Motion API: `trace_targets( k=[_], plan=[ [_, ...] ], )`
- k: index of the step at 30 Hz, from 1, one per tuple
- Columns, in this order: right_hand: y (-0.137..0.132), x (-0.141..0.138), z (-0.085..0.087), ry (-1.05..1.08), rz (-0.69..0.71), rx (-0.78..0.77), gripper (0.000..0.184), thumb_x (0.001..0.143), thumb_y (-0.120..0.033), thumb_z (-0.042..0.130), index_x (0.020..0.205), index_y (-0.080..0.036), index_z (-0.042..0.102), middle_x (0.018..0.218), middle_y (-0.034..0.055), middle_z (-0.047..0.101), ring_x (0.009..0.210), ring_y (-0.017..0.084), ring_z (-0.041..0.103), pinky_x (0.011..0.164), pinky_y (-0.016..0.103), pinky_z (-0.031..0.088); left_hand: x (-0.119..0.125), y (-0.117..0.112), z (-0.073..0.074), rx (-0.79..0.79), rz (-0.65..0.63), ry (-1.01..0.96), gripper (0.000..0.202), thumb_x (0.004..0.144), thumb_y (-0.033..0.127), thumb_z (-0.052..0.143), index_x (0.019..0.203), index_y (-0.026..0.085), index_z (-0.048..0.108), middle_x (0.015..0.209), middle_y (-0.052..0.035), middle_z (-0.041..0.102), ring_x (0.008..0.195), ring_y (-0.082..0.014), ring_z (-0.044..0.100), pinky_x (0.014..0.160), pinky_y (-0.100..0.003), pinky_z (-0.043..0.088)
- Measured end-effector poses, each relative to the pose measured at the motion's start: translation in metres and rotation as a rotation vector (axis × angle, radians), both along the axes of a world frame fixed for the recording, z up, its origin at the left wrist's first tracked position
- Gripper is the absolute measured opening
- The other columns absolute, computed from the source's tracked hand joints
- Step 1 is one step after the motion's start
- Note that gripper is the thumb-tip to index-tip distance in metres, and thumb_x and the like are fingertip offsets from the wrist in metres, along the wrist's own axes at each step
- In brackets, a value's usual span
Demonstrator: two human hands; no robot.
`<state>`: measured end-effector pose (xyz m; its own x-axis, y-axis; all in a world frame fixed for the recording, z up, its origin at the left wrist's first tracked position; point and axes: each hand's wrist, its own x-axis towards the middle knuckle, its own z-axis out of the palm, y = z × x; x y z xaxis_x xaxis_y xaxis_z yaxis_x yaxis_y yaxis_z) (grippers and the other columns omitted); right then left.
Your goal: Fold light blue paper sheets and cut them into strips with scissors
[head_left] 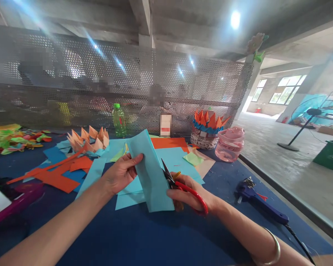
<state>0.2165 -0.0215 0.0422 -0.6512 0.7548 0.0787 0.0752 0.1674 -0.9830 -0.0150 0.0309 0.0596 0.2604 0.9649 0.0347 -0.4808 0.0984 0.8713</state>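
My left hand pinches the left edge of a folded light-blue sheet of paper, thumb in front, and holds it raised above the table. In my right hand is a pair of red-handled scissors, its dark blades pointing up and left beside the paper's right edge. The blades look slightly parted; whether paper lies between them I cannot tell. A small yellow item, perhaps a pencil, shows by my right fingers. More light-blue sheets lie beneath and behind the held one.
A blue glue gun lies at the right, its cord trailing forward. Behind stand a pink jug, a basket with orange and blue folded paper, a green-capped bottle and a peach paper ring. Orange strips lie left.
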Motion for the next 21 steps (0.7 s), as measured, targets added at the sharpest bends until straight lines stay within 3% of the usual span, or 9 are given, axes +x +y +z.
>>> trace_targets(
  k=[5,10,15,21],
  plan=[
    [-0.004,-0.001,0.001,0.036,0.047,0.008,0.051,0.093,-0.06,0.036,0.071,-0.017,0.053,0.059,0.0016,0.056,0.053,0.013,0.055,0.053,0.026,0.045,0.002,-0.001,-0.002,0.025,0.012,0.071,0.019,0.066,0.017,0.081,0.082,0.012,0.074,0.079,-0.007,0.077,0.074,-0.0213,0.072,0.074,-0.029,0.057],
    [-0.003,-0.001,-0.007,0.087,-0.032,0.006,0.048,0.093,-0.06,0.036,0.078,-0.018,0.053,0.064,0.0011,0.057,0.057,0.013,0.055,0.056,0.026,0.045,0.003,-0.002,-0.006,0.032,-0.039,0.136,0.026,0.065,0.018,0.082,0.091,0.013,0.075,0.086,-0.009,0.078,0.08,-0.0252,0.072,0.073,-0.031,0.057],
    [-0.004,-0.003,-0.008,0.111,-0.004,-0.012,0.052,0.093,-0.063,0.032,0.086,-0.017,0.056,0.064,0.0026,0.058,0.055,0.014,0.054,0.056,0.027,0.044,0.002,-0.001,-0.008,0.038,-0.034,0.174,0.029,0.066,0.019,0.082,0.094,0.015,0.075,0.089,-0.0084,0.078,0.08,-0.0241,0.073,0.075,-0.032,0.058],
    [-0.004,-0.003,-0.008,0.125,-0.008,0.002,0.056,0.093,-0.063,0.029,0.076,-0.016,0.054,0.06,0.0014,0.056,0.055,0.012,0.054,0.057,0.025,0.043,-0.003,0.002,-0.006,0.06,-0.002,0.18,0.024,0.065,0.018,0.082,0.088,0.015,0.075,0.088,-0.0081,0.078,0.082,-0.0248,0.073,0.077,-0.032,0.057]
  ],
)
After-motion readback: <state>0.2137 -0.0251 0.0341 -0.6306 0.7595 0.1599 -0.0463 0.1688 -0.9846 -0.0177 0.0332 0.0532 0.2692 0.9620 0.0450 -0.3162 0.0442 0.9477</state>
